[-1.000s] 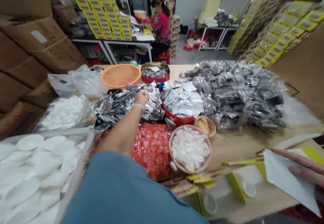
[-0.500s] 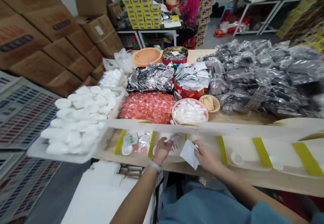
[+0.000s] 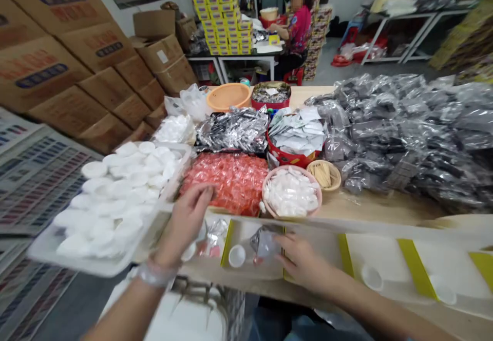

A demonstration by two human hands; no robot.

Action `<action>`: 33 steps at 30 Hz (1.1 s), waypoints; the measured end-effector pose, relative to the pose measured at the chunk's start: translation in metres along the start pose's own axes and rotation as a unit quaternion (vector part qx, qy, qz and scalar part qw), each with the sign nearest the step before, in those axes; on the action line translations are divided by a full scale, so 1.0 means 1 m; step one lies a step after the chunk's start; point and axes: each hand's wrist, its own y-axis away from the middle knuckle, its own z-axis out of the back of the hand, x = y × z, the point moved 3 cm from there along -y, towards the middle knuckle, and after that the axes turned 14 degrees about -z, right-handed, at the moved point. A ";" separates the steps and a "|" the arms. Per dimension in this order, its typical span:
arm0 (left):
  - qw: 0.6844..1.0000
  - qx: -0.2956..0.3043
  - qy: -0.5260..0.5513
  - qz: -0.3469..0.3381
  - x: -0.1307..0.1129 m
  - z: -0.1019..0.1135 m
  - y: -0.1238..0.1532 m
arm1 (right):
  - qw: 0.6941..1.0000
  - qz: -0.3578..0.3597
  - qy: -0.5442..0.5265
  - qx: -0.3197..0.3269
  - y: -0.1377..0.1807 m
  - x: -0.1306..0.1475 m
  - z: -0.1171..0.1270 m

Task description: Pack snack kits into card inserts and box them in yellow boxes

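head view has the fingers of the right hand [image 3: 302, 256] at the right edge of a pale packet [image 3: 266, 245] in an open box [image 3: 246, 233], grasping or released i cannot tell, and the left hand's [image 3: 187, 220] bunched fingers, contents unclear, by the red packets [image 3: 234, 182].

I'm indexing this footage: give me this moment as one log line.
left hand: near red packets | right hand: at white packet | white packet: in open box | white cup: same box
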 end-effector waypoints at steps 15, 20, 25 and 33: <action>0.903 0.420 0.045 0.074 0.178 -0.153 -0.166 | 0.893 -0.386 0.227 -0.056 -0.192 -0.177 0.117; 0.866 0.435 0.162 0.186 0.193 -0.138 -0.181 | 0.889 -0.392 0.234 -0.027 -0.196 -0.189 0.113; 0.883 0.373 0.151 0.242 0.183 -0.139 -0.169 | 0.892 -0.364 0.266 -0.003 -0.194 -0.181 0.124; 0.958 0.266 -0.049 0.099 0.148 -0.113 -0.221 | 0.893 -0.297 0.332 -0.058 -0.174 -0.139 0.147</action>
